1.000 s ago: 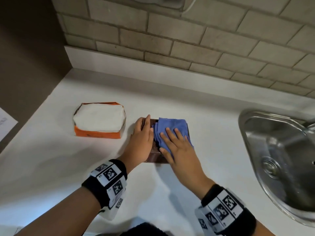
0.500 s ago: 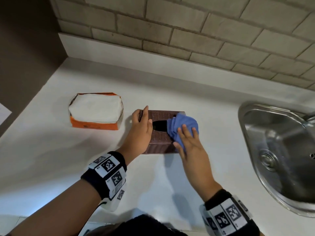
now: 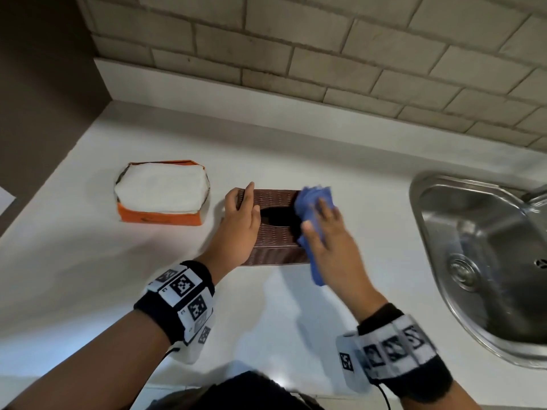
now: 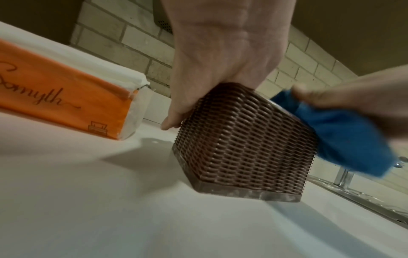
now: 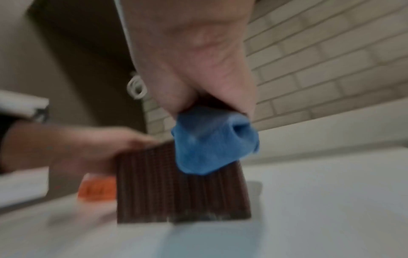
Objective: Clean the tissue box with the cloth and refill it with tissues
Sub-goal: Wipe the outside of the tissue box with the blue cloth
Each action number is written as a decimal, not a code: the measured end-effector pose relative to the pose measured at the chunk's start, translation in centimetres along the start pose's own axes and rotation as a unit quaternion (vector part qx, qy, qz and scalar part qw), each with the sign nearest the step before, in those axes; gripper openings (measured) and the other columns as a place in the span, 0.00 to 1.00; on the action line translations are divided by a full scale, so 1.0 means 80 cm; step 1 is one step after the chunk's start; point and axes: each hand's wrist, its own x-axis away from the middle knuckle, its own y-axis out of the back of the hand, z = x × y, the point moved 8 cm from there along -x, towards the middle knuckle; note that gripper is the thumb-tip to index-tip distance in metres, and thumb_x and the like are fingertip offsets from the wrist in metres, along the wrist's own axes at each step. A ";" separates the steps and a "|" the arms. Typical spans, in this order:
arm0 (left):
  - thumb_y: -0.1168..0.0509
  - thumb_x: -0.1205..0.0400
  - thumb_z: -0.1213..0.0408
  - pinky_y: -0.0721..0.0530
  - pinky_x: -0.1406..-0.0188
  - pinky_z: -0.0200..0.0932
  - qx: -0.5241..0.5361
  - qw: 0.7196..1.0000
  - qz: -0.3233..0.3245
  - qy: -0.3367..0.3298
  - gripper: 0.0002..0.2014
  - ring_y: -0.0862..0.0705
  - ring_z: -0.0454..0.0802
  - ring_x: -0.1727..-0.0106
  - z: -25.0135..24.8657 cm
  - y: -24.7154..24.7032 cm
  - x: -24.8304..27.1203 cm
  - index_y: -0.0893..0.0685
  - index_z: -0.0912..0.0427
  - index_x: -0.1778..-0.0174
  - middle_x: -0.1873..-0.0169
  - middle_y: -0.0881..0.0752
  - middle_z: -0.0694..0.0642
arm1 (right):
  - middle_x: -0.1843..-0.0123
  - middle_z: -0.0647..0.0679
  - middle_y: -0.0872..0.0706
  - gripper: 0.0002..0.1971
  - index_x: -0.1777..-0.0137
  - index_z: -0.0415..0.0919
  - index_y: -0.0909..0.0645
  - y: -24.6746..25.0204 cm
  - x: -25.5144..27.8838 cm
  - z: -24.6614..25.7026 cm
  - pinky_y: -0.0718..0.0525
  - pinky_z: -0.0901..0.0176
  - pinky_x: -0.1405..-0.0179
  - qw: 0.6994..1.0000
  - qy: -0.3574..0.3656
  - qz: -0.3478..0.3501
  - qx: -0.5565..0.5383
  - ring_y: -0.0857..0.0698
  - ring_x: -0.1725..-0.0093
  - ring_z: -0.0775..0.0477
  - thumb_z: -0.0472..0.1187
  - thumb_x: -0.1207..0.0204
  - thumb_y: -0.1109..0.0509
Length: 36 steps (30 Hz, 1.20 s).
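A brown woven tissue box stands on the white counter, its dark oval slot uncovered. My left hand grips the box's left end, fingers curled down over that side. My right hand holds a bunched blue cloth against the box's right end, and a fold of it hangs below the palm. In the blurred right wrist view the cloth bulges out from under the thumb onto the box. An open orange pack of white tissues lies to the left of the box.
A steel sink is set into the counter on the right, with a tap at its far edge. A brick wall runs along the back, a dark wall along the left. The orange tissue pack lies close to my left hand.
My right hand slid the cloth from the middle of the box top to its right end, uncovering the slot, and the cloth bunched up. The left hand kept its grip.
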 end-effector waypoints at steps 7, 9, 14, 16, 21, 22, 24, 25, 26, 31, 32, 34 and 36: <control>0.50 0.11 0.62 0.28 0.25 0.55 -0.001 1.000 -0.007 0.008 0.25 0.30 0.61 0.25 -0.001 0.000 -0.001 0.44 0.56 0.16 0.22 0.42 0.64 | 0.16 0.50 0.38 0.28 0.19 0.46 0.37 -0.034 -0.040 -0.003 0.43 0.46 0.17 0.993 0.031 -0.009 0.111 0.47 0.15 0.39 0.56 0.15 0.53; 0.50 0.11 0.63 0.32 0.23 0.47 0.019 1.000 0.001 0.018 0.26 0.33 0.61 0.22 -0.002 0.001 0.001 0.44 0.55 0.15 0.19 0.43 0.63 | 0.17 0.51 0.34 0.29 0.19 0.48 0.36 -0.045 -0.021 0.035 0.42 0.43 0.18 0.981 0.098 -0.011 0.167 0.43 0.16 0.39 0.57 0.17 0.55; 0.50 0.11 0.62 0.31 0.24 0.47 0.004 1.000 0.002 0.008 0.25 0.30 0.60 0.25 -0.004 0.002 -0.001 0.44 0.56 0.16 0.22 0.41 0.63 | 0.16 0.48 0.38 0.29 0.21 0.52 0.33 -0.037 -0.039 0.005 0.46 0.48 0.17 0.993 0.082 -0.006 0.090 0.43 0.16 0.46 0.60 0.18 0.57; 0.47 0.11 0.60 0.37 0.31 0.29 0.031 0.999 0.019 0.012 0.27 0.34 0.53 0.23 -0.003 0.001 0.001 0.46 0.54 0.15 0.22 0.43 0.60 | 0.14 0.49 0.43 0.24 0.23 0.55 0.30 -0.024 -0.045 -0.018 0.41 0.54 0.19 0.998 0.018 -0.014 -0.050 0.41 0.17 0.51 0.58 0.16 0.49; 0.33 0.20 0.47 0.51 0.26 0.34 0.124 0.979 0.164 -0.011 0.43 0.54 0.31 0.23 0.013 0.003 0.019 0.56 0.36 0.17 0.23 0.53 0.39 | 0.24 0.60 0.26 0.20 0.25 0.57 0.27 -0.020 -0.035 -0.023 0.31 0.65 0.26 0.956 -0.042 0.028 -0.289 0.27 0.27 0.62 0.53 0.16 0.43; 0.28 0.25 0.46 0.50 0.23 0.37 0.099 0.978 0.184 -0.027 0.49 0.53 0.34 0.22 0.018 0.006 0.022 0.57 0.31 0.18 0.21 0.54 0.40 | 0.25 0.59 0.24 0.20 0.25 0.57 0.27 -0.020 -0.036 -0.025 0.30 0.68 0.28 0.953 -0.042 0.031 -0.299 0.26 0.28 0.63 0.53 0.16 0.43; 0.20 0.34 0.46 0.46 0.20 0.44 0.052 0.975 0.208 -0.050 0.55 0.48 0.42 0.19 0.025 0.010 0.028 0.54 0.24 0.22 0.20 0.51 0.46 | 0.26 0.57 0.22 0.21 0.26 0.57 0.26 -0.022 -0.037 -0.030 0.28 0.62 0.26 0.949 -0.046 0.039 -0.309 0.24 0.28 0.60 0.56 0.17 0.43; 0.18 0.37 0.46 0.43 0.19 0.46 0.044 0.975 0.212 -0.055 0.56 0.45 0.45 0.19 0.027 0.010 0.030 0.52 0.22 0.24 0.20 0.48 0.46 | 0.27 0.56 0.20 0.22 0.27 0.57 0.25 -0.025 -0.038 -0.033 0.28 0.55 0.24 0.946 -0.051 0.044 -0.317 0.23 0.28 0.58 0.60 0.18 0.43; 0.16 0.40 0.47 0.40 0.18 0.47 0.044 0.975 0.210 -0.059 0.56 0.42 0.46 0.19 0.028 0.009 0.030 0.50 0.21 0.26 0.22 0.46 0.45 | 0.29 0.56 0.18 0.25 0.28 0.57 0.24 -0.027 -0.038 -0.036 0.27 0.49 0.24 0.942 -0.057 0.048 -0.327 0.22 0.28 0.56 0.65 0.21 0.42; 0.16 0.39 0.49 0.28 0.25 0.43 0.071 0.981 0.171 -0.047 0.49 0.31 0.47 0.26 0.025 0.012 0.027 0.41 0.25 0.29 0.29 0.37 0.50 | 0.41 0.50 0.10 0.25 0.38 0.54 0.16 -0.019 -0.037 -0.035 0.20 0.39 0.32 0.945 -0.082 0.034 -0.315 0.14 0.38 0.48 0.68 0.23 0.42; 0.17 0.38 0.49 0.28 0.27 0.41 0.081 0.982 0.167 -0.047 0.47 0.31 0.48 0.26 0.023 0.013 0.028 0.39 0.25 0.30 0.29 0.36 0.51 | 0.44 0.47 0.10 0.24 0.41 0.53 0.15 -0.014 -0.037 -0.033 0.19 0.40 0.34 0.946 -0.086 0.030 -0.312 0.13 0.40 0.46 0.66 0.22 0.43; 0.19 0.36 0.47 0.28 0.28 0.40 0.110 0.981 0.155 -0.042 0.42 0.29 0.49 0.27 0.018 0.016 0.028 0.35 0.26 0.31 0.31 0.33 0.52 | 0.44 0.49 0.10 0.20 0.45 0.54 0.14 0.000 -0.037 -0.027 0.18 0.51 0.38 0.947 -0.093 0.024 -0.307 0.13 0.42 0.50 0.62 0.19 0.44; 0.20 0.35 0.43 0.25 0.27 0.49 0.155 0.976 0.151 -0.034 0.40 0.25 0.51 0.28 0.014 0.016 0.026 0.33 0.31 0.29 0.32 0.28 0.54 | 0.44 0.53 0.11 0.19 0.43 0.55 0.14 0.016 -0.038 -0.015 0.20 0.61 0.41 0.952 -0.077 0.011 -0.295 0.15 0.42 0.57 0.59 0.17 0.46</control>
